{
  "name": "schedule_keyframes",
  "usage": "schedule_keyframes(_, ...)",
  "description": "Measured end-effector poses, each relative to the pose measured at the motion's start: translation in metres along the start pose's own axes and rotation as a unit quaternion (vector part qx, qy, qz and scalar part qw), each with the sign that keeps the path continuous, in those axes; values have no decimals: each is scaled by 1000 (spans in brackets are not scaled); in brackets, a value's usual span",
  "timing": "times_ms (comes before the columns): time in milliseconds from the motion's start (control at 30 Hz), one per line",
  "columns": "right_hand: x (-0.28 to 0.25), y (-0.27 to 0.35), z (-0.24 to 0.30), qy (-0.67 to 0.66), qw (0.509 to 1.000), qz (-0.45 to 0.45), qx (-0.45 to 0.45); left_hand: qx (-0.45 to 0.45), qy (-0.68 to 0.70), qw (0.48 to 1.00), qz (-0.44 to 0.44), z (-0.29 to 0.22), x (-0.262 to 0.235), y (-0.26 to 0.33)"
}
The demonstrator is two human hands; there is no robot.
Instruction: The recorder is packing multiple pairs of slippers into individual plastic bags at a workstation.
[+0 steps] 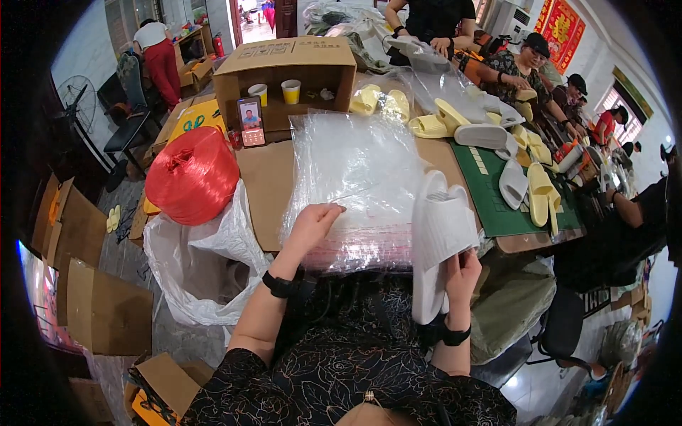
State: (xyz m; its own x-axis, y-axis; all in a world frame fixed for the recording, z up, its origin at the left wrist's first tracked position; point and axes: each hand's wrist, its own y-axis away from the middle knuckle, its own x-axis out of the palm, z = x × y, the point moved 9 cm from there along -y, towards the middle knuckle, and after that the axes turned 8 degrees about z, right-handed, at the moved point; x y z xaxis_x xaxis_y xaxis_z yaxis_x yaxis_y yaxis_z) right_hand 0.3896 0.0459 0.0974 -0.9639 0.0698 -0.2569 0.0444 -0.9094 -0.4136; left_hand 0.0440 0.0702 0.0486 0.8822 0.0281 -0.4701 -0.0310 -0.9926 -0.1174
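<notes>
A stack of clear plastic bags (pixel 355 160) with pinkish lower edges lies right in front of me. My left hand (pixel 315 226) is over the stack, its fingers pressed together at the top bag's film. A pair of white slippers (pixel 435 245) stands on edge at the stack's right side, soles turned left and ribbed straps showing. My right hand (pixel 463 275) grips the pair from the right near the lower end; some of its fingers are hidden behind the slippers.
An open cardboard box (pixel 284 57) holding paper cups and a propped phone (pixel 251 122) stand beyond the bags. Red twine (pixel 192 175) sits above a white sack (pixel 206 277) at left. Yellow and white slippers lie on a green mat (pixel 490 177) at right, where other people work.
</notes>
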Motion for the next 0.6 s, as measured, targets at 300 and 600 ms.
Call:
schedule_keyframes(300, 62, 14, 54, 240, 953, 160, -90, 34, -44, 998, -27, -35, -5, 3)
schedule_keyframes(600, 80, 16, 43, 354, 906, 211, -95, 190, -171, 966, 38, -86, 9, 15)
